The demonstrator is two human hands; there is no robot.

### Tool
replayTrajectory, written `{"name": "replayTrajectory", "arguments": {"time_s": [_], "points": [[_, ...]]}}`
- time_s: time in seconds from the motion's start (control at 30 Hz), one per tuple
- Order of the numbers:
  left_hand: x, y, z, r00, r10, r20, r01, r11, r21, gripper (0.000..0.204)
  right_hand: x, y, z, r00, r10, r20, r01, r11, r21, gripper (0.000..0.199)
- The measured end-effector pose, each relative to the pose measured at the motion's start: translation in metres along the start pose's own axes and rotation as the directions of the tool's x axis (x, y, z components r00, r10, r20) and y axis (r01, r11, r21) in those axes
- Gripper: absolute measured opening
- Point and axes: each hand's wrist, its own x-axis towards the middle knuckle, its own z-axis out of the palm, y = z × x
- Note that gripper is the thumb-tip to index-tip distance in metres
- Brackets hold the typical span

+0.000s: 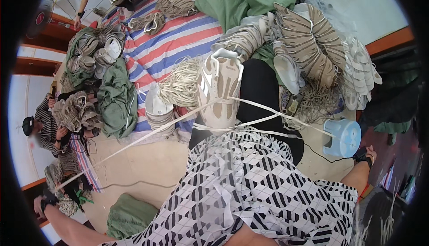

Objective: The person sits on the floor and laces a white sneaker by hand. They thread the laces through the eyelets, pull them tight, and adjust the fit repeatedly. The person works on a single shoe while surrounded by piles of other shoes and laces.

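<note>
Item in hand: one beige and white shoe (219, 89), standing toe-down on our lap against the black trouser leg (261, 94), just above the black-and-white patterned cloth (250, 188).

Laces: two white laces (147, 134) run taut out of the shoe, one to eight o'clock, one to four o'clock.

Left hand (41, 202): far out at eight o'clock, wrist strapped; its grip appears closed on the lace end, though the fingers sit at the dark rim and we cannot tell for sure.

Right hand (368, 154): out at four o'clock beside the pale blue plastic stool (344, 136); grip likewise seems closed on its lace, fingers barely seen.

Step, as we judge it: lacing, with both ends being drawn tight and even. The next move would call for bringing the ends back to the shoe without slackening.

Around: bundle of loose laces (181, 85) at eleven o'clock; stacked shoe uppers (313, 45) at one o'clock; striped tarpaulin (174, 40); green sacks (117, 100).
</note>
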Motion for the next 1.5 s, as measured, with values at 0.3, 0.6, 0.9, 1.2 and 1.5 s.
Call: {"name": "replayTrajectory", "arguments": {"time_s": [0.3,0.6,0.9,1.2,1.5], "points": [[-0.244,0.183,0.266,0.356,0.417,0.836,0.562,0.620,-0.548,0.040,-0.247,-0.229,0.312,-0.207,-0.943,0.260,0.978,-0.202,0.049,0.010],[-0.576,0.316,0.301,-0.214,0.743,0.634,-0.483,0.483,-0.730,0.022,-0.490,-0.261,0.357,0.037,-0.784,0.619,0.850,0.350,0.393,0.008],[-0.581,0.333,0.299,-0.387,0.566,0.728,-0.702,0.331,-0.631,0.022,-0.516,-0.253,0.339,0.195,-0.574,0.795,0.644,0.687,0.338,0.011],[-0.579,0.319,0.303,-0.331,0.664,0.671,-0.611,0.391,-0.689,0.018,-0.516,-0.242,0.345,0.281,-0.601,0.748,0.591,0.723,0.359,0.011],[-0.585,0.307,0.280,-0.207,0.726,0.655,-0.654,0.395,-0.645,0.018,-0.529,-0.244,0.352,0.338,-0.355,0.872,0.145,0.935,0.324,0.013]]}}
